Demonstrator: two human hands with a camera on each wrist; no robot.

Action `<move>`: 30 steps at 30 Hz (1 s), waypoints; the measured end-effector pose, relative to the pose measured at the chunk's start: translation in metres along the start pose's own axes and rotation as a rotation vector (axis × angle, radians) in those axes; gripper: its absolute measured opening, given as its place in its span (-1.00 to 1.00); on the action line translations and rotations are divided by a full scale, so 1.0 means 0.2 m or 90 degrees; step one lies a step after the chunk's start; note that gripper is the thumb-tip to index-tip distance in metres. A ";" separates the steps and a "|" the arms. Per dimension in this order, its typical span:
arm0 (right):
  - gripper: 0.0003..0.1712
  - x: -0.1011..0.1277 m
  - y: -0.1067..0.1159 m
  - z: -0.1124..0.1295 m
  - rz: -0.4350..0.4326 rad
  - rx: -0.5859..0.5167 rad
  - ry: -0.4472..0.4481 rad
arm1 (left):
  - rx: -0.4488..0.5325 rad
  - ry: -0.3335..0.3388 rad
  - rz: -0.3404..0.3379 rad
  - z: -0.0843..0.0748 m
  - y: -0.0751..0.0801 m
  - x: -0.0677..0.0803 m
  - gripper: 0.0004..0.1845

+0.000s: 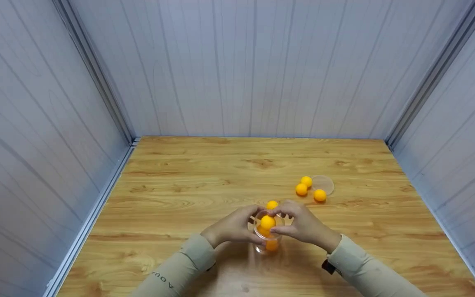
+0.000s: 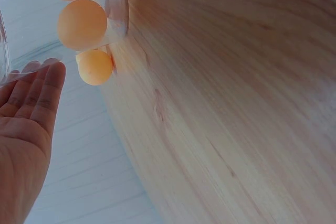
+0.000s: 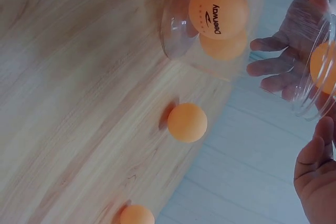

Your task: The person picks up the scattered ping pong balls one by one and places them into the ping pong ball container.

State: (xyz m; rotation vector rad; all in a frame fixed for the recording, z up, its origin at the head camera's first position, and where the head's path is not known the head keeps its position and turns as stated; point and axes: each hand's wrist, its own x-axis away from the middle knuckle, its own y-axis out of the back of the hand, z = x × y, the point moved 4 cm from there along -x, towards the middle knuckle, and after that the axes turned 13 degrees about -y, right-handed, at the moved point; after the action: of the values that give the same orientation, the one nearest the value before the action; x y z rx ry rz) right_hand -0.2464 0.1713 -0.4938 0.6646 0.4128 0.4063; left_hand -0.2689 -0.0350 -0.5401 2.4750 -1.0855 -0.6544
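While a clear plastic cup (image 1: 267,236) stands near the front middle of the wooden tabletop (image 1: 188,185), it is flanked by both hands. The left hand (image 1: 233,227) is laid against the cup's 9 o'clock side, its fingers bent round the wall, and the cup is held by it; in the left wrist view the fingers look nearly straight beside the clear wall. The right hand (image 1: 299,225) is set at the cup's 3 o'clock side, its fingers curled over the rim, where an orange ball (image 1: 267,222) is seen at the mouth of the cup. Whether that ball is pinched by the fingertips or merely touched cannot be told. More orange balls (image 3: 218,10) are seen inside the cup through its wall, one printed with dark lettering.

Just beyond the cup, at 12 o'clock from it, a single loose ball (image 1: 272,204) lies on the tabletop, close to the right hand's fingertips. Farther off, at about 1 o'clock from the cup, three more balls (image 1: 301,189) are gathered round a clear round lid (image 1: 324,184) that lies flat on the wood. Pale grey panelled walls (image 1: 237,66) close in the tabletop at 9, 12 and 3 o'clock. Light beige sleeves (image 1: 179,268) are worn on both arms.
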 end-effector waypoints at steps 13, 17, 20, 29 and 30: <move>-0.75 -0.01 -0.01 -0.02 0.019 0.011 -0.002 | -0.024 0.024 0.009 0.00 0.01 0.01 -0.14; -0.73 -0.01 0.01 -0.02 0.017 0.014 -0.010 | -0.017 0.021 0.009 0.00 0.01 0.01 -0.15; -0.75 -0.01 0.02 -0.02 0.006 0.017 -0.010 | -0.017 0.025 0.009 0.00 0.01 0.01 -0.15; -0.76 -0.02 0.05 -0.02 -0.034 0.008 -0.009 | -0.011 0.017 0.009 0.00 0.01 0.01 -0.12; -0.76 -0.02 0.06 -0.02 -0.037 0.008 -0.007 | -0.012 0.017 0.009 0.00 0.01 0.01 -0.11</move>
State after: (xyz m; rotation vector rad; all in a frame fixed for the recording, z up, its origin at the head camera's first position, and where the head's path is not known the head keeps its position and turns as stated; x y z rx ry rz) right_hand -0.2538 0.1799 -0.4883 0.6648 0.4228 0.3446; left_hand -0.2693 -0.0369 -0.5400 2.4512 -1.0815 -0.6230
